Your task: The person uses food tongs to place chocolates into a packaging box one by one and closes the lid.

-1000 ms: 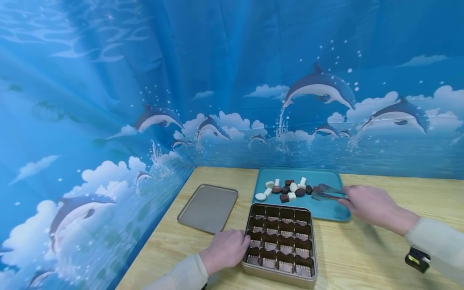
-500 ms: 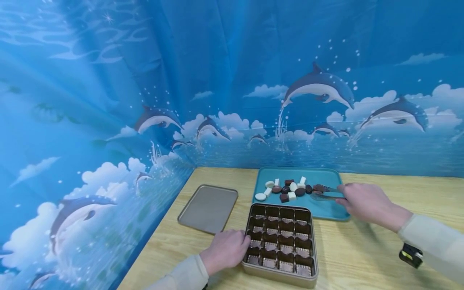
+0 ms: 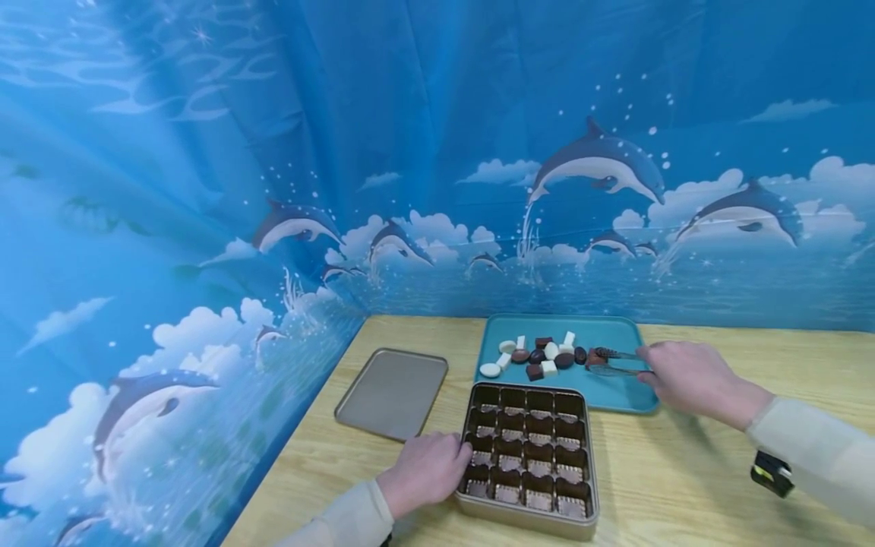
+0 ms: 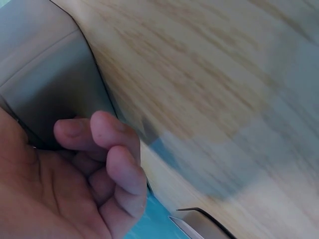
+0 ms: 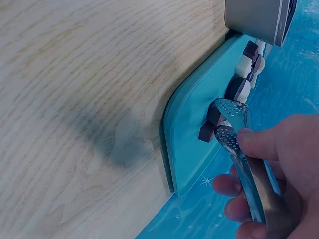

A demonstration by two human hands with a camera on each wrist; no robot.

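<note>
My right hand holds metal tongs over the right part of a teal tray. Their perforated tips lie close around a reddish-brown chocolate; whether they grip it is hard to tell. More chocolates, white, brown and dark, lie left of the tips, among them a dark oval one. My left hand holds the left rim of a square tin, its fingers curled beside the tin's outer wall. A brown plastic insert with rows of vacant compartments fills the tin.
A flat tin lid lies on the wooden table, left of the tin. Behind the table hangs a blue curtain with dolphins. The tray's front edge sits just behind the tin.
The tong tips have drawn closer together around the reddish-brown chocolate, and my right hand has shifted slightly left. My left hand and the tin stay put.
</note>
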